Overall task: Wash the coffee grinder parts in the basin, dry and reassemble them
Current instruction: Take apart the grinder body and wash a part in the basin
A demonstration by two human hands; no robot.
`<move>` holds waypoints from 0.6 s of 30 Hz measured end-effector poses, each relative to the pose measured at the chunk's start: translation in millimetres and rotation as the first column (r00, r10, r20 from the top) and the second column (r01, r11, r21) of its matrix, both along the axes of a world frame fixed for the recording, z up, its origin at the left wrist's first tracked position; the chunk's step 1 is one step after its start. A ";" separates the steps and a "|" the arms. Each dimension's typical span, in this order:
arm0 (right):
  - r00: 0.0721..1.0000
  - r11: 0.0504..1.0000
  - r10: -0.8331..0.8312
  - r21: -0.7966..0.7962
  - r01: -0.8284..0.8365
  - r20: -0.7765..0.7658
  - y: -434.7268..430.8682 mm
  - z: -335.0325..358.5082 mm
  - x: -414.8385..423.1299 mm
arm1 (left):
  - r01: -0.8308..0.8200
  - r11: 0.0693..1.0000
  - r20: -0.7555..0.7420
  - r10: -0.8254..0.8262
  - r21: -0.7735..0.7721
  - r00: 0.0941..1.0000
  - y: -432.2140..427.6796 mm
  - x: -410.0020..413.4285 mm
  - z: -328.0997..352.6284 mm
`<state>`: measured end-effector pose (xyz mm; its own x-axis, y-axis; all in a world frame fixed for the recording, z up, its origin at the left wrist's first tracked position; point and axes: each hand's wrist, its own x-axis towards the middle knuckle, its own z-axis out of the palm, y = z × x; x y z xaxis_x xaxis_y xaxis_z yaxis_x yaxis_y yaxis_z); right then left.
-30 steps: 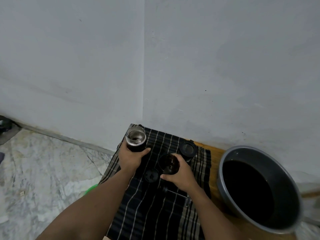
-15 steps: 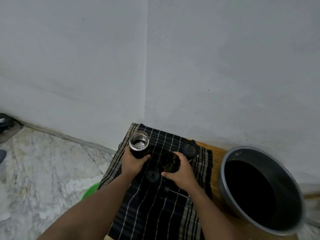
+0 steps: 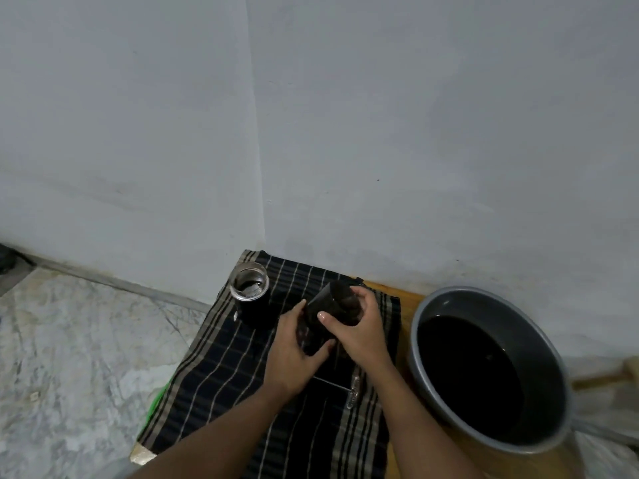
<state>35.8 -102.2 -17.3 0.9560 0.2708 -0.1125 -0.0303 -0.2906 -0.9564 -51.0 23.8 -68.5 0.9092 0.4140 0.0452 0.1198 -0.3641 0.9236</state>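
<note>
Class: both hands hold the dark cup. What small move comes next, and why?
Probably bring the dark cup to the grinder body: left hand and right hand hold it tilted above the striped cloth, and the body stands upright beside it.

Cloth [image 3: 221, 375] on table [image 3: 404, 295]. Grinder body [image 3: 249, 288] stands on cloth, far-left corner. Cup [image 3: 332, 305] over cloth centre, right of grinder body. Crank [image 3: 352, 388] lies on cloth before cup. Basin [image 3: 480, 289] on table, right of cloth.

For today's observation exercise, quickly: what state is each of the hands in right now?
Left hand: closed, holding the lower end of the dark cup.
Right hand: closed, gripping the same dark cup near its rim.
</note>
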 end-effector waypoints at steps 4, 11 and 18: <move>0.973 0.972 -0.213 0.119 0.202 0.086 -56.0 17.3 13.2 | 0.093 0.995 0.079 -0.091 -0.028 0.993 -52.7 43.7 28.4; 0.915 0.928 -0.365 0.006 0.372 -0.174 -170.2 1.1 35.2 | 0.379 0.840 -0.110 -0.366 0.389 0.924 -155.6 109.0 42.4; 0.680 0.849 -0.462 -0.062 0.525 -0.569 -250.0 -23.8 53.0 | 0.690 0.295 -0.586 -0.370 0.661 0.721 -211.3 141.1 27.7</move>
<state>88.8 -352.2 -41.1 0.7350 -0.1832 -0.6528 -0.6622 0.0127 -0.7492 90.1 -187.5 -40.8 0.9374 -0.2540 -0.2383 -0.2307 -0.9654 0.1215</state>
